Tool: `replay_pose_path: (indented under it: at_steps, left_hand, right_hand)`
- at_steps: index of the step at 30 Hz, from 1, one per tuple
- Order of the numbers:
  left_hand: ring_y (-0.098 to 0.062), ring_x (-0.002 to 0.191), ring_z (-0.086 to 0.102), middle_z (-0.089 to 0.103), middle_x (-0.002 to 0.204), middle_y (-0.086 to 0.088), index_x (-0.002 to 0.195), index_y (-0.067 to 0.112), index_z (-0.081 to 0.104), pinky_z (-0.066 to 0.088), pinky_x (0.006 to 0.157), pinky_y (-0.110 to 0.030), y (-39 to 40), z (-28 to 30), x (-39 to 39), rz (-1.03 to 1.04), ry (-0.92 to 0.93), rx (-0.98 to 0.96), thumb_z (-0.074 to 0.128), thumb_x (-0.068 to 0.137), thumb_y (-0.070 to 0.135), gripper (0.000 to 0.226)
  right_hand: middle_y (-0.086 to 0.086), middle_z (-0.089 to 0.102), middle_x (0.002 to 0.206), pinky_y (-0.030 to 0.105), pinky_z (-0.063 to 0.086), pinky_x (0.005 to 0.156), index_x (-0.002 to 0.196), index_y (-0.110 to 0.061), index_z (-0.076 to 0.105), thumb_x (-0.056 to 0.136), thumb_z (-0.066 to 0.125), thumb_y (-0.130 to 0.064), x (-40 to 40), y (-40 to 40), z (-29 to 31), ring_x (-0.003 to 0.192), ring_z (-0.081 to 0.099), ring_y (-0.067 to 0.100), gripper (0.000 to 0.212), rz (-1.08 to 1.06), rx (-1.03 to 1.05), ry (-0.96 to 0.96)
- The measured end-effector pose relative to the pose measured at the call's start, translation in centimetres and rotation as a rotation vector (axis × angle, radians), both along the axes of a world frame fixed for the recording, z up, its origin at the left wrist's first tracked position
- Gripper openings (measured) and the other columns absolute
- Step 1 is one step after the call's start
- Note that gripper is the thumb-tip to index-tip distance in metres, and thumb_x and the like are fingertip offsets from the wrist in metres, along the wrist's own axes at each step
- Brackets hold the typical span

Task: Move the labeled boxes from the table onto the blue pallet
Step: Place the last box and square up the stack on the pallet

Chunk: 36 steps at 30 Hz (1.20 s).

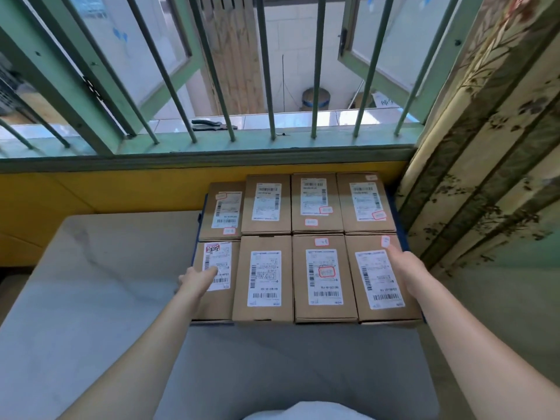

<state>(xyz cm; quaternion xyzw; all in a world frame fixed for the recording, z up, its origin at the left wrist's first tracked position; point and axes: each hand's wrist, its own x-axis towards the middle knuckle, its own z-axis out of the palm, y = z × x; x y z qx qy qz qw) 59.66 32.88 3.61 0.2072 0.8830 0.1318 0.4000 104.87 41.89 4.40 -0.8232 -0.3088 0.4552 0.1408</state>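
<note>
Several brown cardboard boxes with white shipping labels lie flat in two rows on the blue pallet [400, 228], of which only thin edges show. My left hand [197, 278] rests with straight fingers on the label of the near-left box [212, 301]. My right hand [404, 268] lies flat along the right side of the near-right box [378, 310], fingertips reaching toward its far corner. Between them sit two more near-row boxes [263, 310]. The far row [315, 225] holds several boxes against the wall.
A white marble-look table [91, 283] stretches to the left of the pallet. A yellow wall and a green barred window [212, 140] stand behind, with pliers [212, 125] on the sill. A patterned upright panel [485, 177] closes the right side.
</note>
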Motion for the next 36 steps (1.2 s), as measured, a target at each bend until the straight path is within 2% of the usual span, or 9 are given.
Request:
replay_pose_path:
  at_steps: [5, 10, 13, 18, 21, 28, 32, 34, 36]
  left_hand:
    - [-0.034, 0.137, 0.029, 0.029, 0.148, -0.013, 0.14, 0.028, 0.042, 0.027, 0.112, -0.05, -1.1, 2.2, 1.9, -0.112, -0.023, 0.01, 0.053, 0.077, 0.05, 0.068]
    - [-0.036, 0.123, 0.043, 0.044, 0.135, -0.016, 0.13, 0.024, 0.051, 0.04, 0.101, -0.043, -1.6, 4.3, 4.0, -0.176, 0.156, 0.129, 0.053, 0.078, 0.05, 0.058]
    - [-0.032, 0.124, 0.048, 0.047, 0.138, -0.012, 0.14, 0.018, 0.045, 0.039, 0.091, -0.037, -1.9, 4.9, 7.1, -0.254, 0.211, 0.193, 0.053, 0.09, 0.038, 0.055]
    - [-0.029, 0.136, 0.041, 0.04, 0.151, -0.01, 0.151, 0.014, 0.027, 0.038, 0.108, -0.042, -2.5, 4.6, 10.4, -0.249, -0.05, 0.198, 0.053, 0.092, 0.04, 0.07]
    - [-0.028, 0.136, 0.04, 0.039, 0.151, -0.009, 0.15, 0.014, 0.03, 0.037, 0.107, -0.041, -2.5, 4.7, 11.1, -0.201, -0.08, 0.239, 0.057, 0.091, 0.038, 0.069]
    - [-0.024, 0.13, 0.045, 0.045, 0.145, -0.006, 0.147, 0.011, 0.036, 0.039, 0.105, -0.037, -3.3, 4.0, 11.4, -0.142, -0.106, 0.287, 0.061, 0.087, 0.037, 0.071]
    - [-0.025, 0.139, 0.037, 0.037, 0.153, -0.007, 0.152, 0.013, 0.027, 0.033, 0.109, -0.038, -3.7, 3.9, 11.3, -0.136, -0.128, 0.313, 0.06, 0.091, 0.029, 0.071]
    - [-0.025, 0.138, 0.038, 0.038, 0.152, -0.008, 0.151, 0.015, 0.029, 0.034, 0.108, -0.038, -4.1, 4.5, 11.5, -0.161, -0.074, 0.342, 0.06, 0.091, 0.026, 0.068]
    - [-0.024, 0.138, 0.037, 0.038, 0.152, -0.008, 0.15, 0.017, 0.031, 0.034, 0.112, -0.04, -4.6, 5.0, 11.8, -0.239, 0.019, 0.38, 0.059, 0.089, 0.027, 0.068]
  right_hand:
    - [0.019, 0.052, 0.137, 0.05, 0.048, 0.097, 0.151, -0.009, 0.027, 0.081, 0.032, -0.081, -1.0, -0.9, 1.2, 0.117, 0.056, 0.039, 0.1, 0.073, 0.037, -0.057]
    - [0.02, 0.046, 0.142, 0.051, 0.044, 0.099, 0.149, -0.009, 0.027, 0.092, 0.04, -0.061, -0.4, -2.1, 1.4, 0.126, 0.046, 0.042, 0.079, 0.103, 0.158, -0.233]
    - [0.02, 0.041, 0.146, 0.049, 0.038, 0.101, 0.148, -0.005, 0.029, 0.097, 0.041, -0.049, -0.5, -3.2, 1.6, 0.131, 0.039, 0.044, 0.068, 0.193, 0.171, -0.307]
    - [0.025, 0.05, 0.137, 0.043, 0.043, 0.096, 0.14, 0.002, 0.037, 0.097, 0.04, -0.042, 0.0, -4.1, 1.0, 0.122, 0.049, 0.043, 0.062, 0.224, 0.1, -0.219]
    - [0.025, 0.054, 0.132, 0.037, 0.041, 0.083, 0.136, 0.003, 0.043, 0.097, 0.042, -0.041, 0.6, -4.3, 1.3, 0.117, 0.053, 0.04, 0.059, 0.222, 0.113, -0.182]
    - [0.017, 0.064, 0.115, 0.038, 0.051, 0.082, 0.123, -0.005, 0.054, 0.089, 0.049, -0.046, 1.2, -4.6, 0.8, 0.102, 0.06, 0.036, 0.054, 0.149, 0.134, -0.07]
    - [0.013, 0.067, 0.099, 0.03, 0.046, 0.064, 0.107, -0.006, 0.063, 0.086, 0.051, -0.036, 2.1, -4.9, 1.0, 0.082, 0.062, 0.028, 0.038, -0.029, 0.153, 0.103]
    - [0.012, 0.066, 0.104, 0.03, 0.047, 0.068, 0.113, -0.006, 0.062, 0.083, 0.048, -0.038, 2.4, -4.9, 1.4, 0.086, 0.062, 0.029, 0.046, -0.049, 0.177, 0.083]
    - [0.015, 0.061, 0.121, 0.035, 0.048, 0.086, 0.127, -0.008, 0.056, 0.084, 0.047, -0.043, 2.4, -5.2, 1.9, 0.107, 0.058, 0.036, 0.056, -0.03, 0.242, 0.004]
